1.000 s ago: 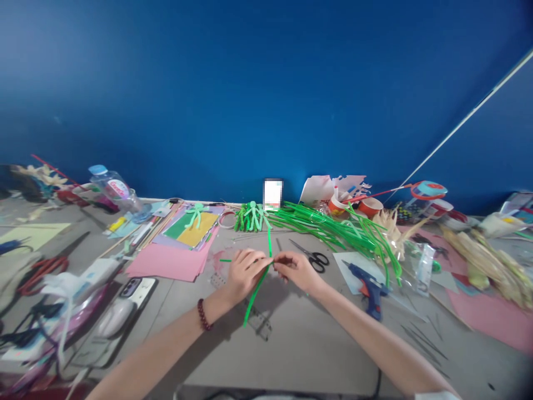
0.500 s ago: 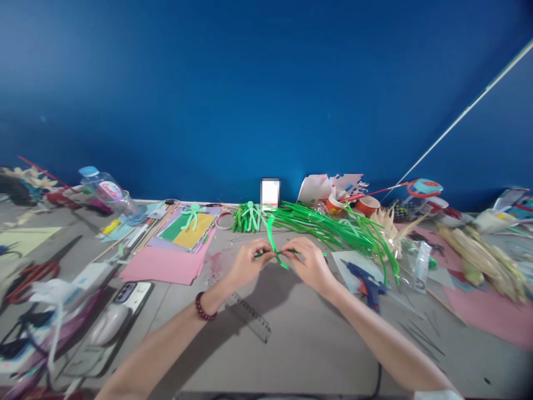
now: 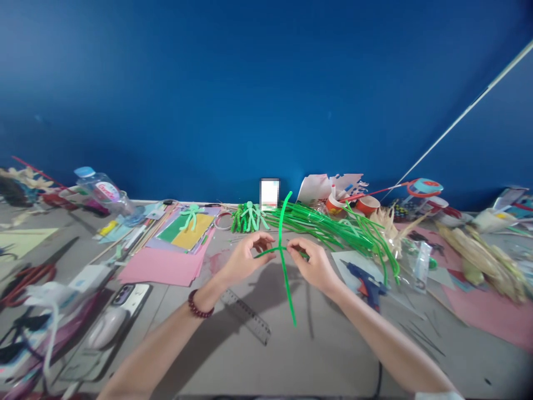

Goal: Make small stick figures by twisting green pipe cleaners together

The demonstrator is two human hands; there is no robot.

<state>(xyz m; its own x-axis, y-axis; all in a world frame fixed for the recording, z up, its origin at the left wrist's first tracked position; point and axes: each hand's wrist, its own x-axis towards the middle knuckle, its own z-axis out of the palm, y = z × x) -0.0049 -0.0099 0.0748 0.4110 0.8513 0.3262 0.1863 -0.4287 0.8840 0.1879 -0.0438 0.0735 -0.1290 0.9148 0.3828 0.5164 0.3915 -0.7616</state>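
Observation:
Two bright green pipe cleaners [image 3: 287, 283] cross over the middle of the table, one running up and down and the other sideways. My right hand [image 3: 312, 264] pinches the sideways piece just right of the crossing. On the other side, my left hand [image 3: 245, 258] has its thumb and curled fingers apart, with the left end of the sideways piece passing between them. Behind my hands stand small green pipe-cleaner figures [image 3: 250, 216]. A loose bundle of green pipe cleaners [image 3: 333, 222] lies to their right.
A clear ruler [image 3: 247, 316] lies below my left hand. To the right is a blue glue gun [image 3: 366, 280]. Pink paper [image 3: 162, 266], a phone [image 3: 135, 294] and scissors [image 3: 29, 280] lie left. A phone-like screen [image 3: 270, 194] leans on the blue wall [image 3: 266, 100].
The crossed pipe cleaners have turned so that one long arm now points down toward me. My left hand's fingers have moved apart from the crossing; my right hand still pinches beside it.

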